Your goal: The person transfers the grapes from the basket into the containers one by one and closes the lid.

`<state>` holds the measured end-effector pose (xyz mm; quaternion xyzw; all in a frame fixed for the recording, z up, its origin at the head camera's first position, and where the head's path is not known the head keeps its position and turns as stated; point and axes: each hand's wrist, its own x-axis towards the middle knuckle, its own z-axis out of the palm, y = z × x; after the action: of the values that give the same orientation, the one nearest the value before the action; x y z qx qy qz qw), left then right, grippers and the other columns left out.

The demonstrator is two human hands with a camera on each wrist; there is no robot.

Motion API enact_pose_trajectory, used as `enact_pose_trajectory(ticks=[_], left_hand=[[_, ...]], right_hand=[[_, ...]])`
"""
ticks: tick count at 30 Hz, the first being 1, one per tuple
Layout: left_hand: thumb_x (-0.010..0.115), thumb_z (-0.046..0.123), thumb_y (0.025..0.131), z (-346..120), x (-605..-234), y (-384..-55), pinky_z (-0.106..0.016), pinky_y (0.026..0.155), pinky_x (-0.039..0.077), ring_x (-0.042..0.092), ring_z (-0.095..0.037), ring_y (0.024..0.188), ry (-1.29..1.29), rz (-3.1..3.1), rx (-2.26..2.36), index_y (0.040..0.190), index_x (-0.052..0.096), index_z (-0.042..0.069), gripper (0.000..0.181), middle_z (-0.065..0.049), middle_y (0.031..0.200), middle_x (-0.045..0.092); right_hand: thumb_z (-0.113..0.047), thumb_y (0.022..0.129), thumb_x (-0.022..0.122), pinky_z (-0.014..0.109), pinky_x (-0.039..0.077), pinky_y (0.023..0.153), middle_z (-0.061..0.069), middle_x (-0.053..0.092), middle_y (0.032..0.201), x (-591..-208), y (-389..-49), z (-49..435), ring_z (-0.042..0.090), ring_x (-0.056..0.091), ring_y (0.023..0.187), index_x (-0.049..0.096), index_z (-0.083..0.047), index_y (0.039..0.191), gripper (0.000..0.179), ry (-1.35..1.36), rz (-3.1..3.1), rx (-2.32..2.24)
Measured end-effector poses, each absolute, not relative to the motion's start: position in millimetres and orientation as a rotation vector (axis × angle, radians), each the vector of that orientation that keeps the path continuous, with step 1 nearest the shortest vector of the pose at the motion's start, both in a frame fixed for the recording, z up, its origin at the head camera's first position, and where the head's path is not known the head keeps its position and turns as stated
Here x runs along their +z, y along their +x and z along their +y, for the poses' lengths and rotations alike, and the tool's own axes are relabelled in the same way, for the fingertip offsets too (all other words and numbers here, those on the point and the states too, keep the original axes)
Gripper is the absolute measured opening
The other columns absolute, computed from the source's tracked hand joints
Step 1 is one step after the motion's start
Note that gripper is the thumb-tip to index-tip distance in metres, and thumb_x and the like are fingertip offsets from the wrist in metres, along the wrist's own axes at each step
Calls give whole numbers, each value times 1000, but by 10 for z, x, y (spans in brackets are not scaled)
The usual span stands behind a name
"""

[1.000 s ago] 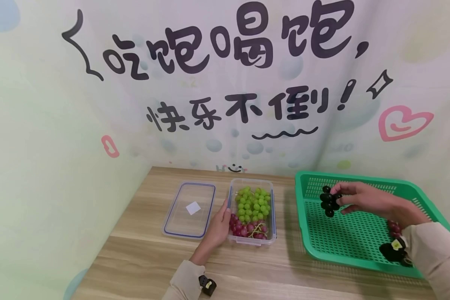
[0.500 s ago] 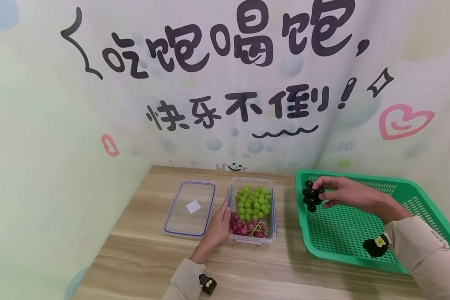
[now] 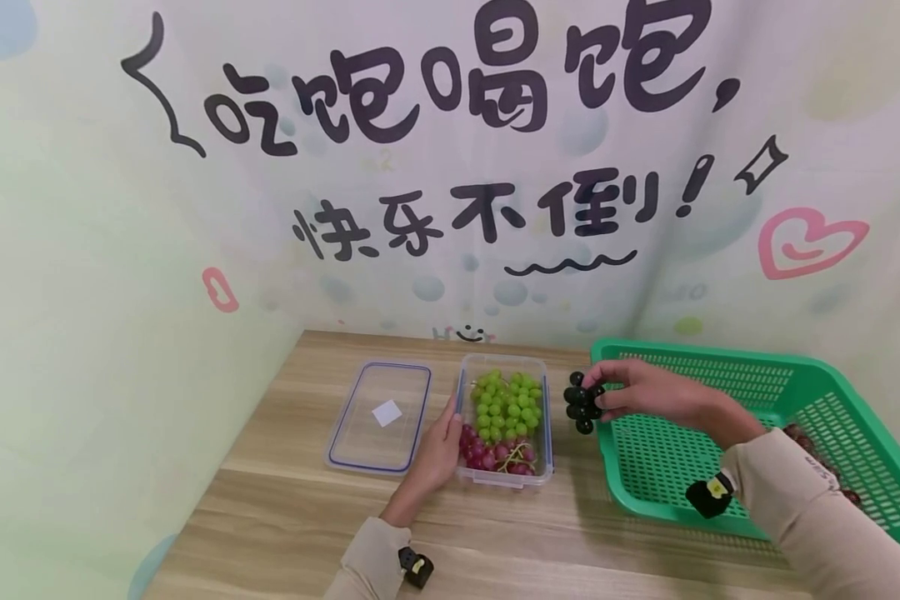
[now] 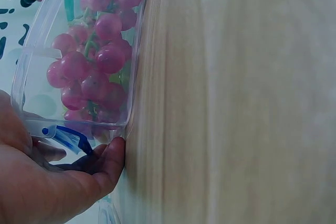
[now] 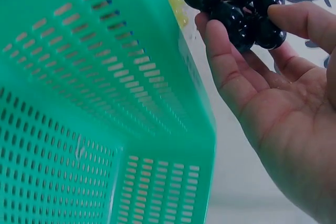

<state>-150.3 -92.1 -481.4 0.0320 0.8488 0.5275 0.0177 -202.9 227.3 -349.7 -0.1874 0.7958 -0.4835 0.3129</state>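
My right hand (image 3: 652, 392) pinches a small bunch of black grapes (image 3: 583, 402) between thumb and fingertips, just past the left rim of the green basket (image 3: 667, 442). In the right wrist view, the shiny black grapes (image 5: 231, 17) sit up on the fingertips. A clear plastic food container (image 3: 502, 481) stands in the middle of the table, with green grapes (image 3: 506, 408) at the back and red grapes (image 3: 487, 458) in front. Against its left wall rests my left hand (image 3: 438, 446); the left wrist view has the thumb by a blue-edged latch (image 4: 73, 139).
A clear lid (image 3: 363, 400) with a blue seal lies left of the container, a white square (image 3: 387, 413) showing on it. Inside the basket's right side, dark reddish grapes (image 3: 802, 437) show partly behind the sleeve (image 3: 787, 483). A printed wall cloth (image 3: 435, 292) hangs behind the table.
My right hand has carried the black grapes leftward, from over the basket to beyond its left rim. The left hand and container have stayed put.
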Motion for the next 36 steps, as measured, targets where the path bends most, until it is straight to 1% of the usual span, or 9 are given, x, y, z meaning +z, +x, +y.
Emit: enact_pose_trajectory(ticks=[4, 10, 18, 20, 27, 31, 36], left_hand=[[28, 21, 110, -919, -4806, -1501, -53, 119, 26, 28, -41, 145, 103, 2633, 1644, 157, 20, 3, 51, -25, 157, 29], [27, 22, 110, -916, -4801, -1491, -53, 120, 24, 26, -40, 146, 79, 2618, 1640, 158, 19, 4, 51, -23, 158, 28], [27, 21, 110, -916, -4820, -1501, -53, 119, 24, 27, -40, 146, 89, 2623, 1634, 158, 19, 6, 51, -23, 158, 27], [27, 22, 110, -919, -4821, -1505, -52, 120, 24, 27, -40, 146, 94, 2623, 1638, 158, 18, 6, 51, -22, 159, 27], [26, 23, 111, -936, -4835, -1521, -52, 120, 25, 27, -40, 146, 121, 2632, 1635, 158, 18, 7, 51, -22, 159, 27], [26, 22, 111, -937, -4830, -1522, -52, 120, 25, 27, -40, 146, 126, 2630, 1641, 158, 18, 6, 51, -22, 159, 27], [27, 22, 110, -935, -4820, -1516, -52, 119, 25, 28, -40, 146, 121, 2626, 1643, 158, 18, 6, 51, -22, 158, 28]], right_hand=[[-9, 98, 57, 41, 58, 89, 20, 53, 129, -3532, -2024, 2164, 27, 63, 102, 55, 1, 120, 24, -504, 2108, -1257], [-7, 97, 57, 38, 59, 88, 17, 56, 128, -3609, -2012, 1965, 24, 64, 103, 58, -1, 119, 23, -494, 2119, -1237], [-2, 93, 57, 38, 60, 85, 19, 56, 126, -3679, -1952, 1726, 24, 65, 101, 59, 3, 116, 23, -546, 2071, -1259], [-2, 93, 57, 38, 60, 85, 19, 56, 126, -3705, -1942, 1683, 24, 66, 100, 59, 2, 115, 22, -542, 2067, -1261], [0, 93, 58, 45, 58, 91, 18, 59, 124, -3806, -1929, 1519, 24, 67, 101, 60, 2, 115, 23, -469, 2011, -1297], [2, 93, 57, 45, 57, 93, 19, 58, 125, -3840, -1913, 1457, 26, 66, 103, 58, 4, 116, 23, -431, 1966, -1325], [4, 92, 57, 43, 58, 91, 20, 56, 125, -3922, -1900, 1424, 26, 65, 104, 57, 5, 116, 25, -395, 1939, -1338]])
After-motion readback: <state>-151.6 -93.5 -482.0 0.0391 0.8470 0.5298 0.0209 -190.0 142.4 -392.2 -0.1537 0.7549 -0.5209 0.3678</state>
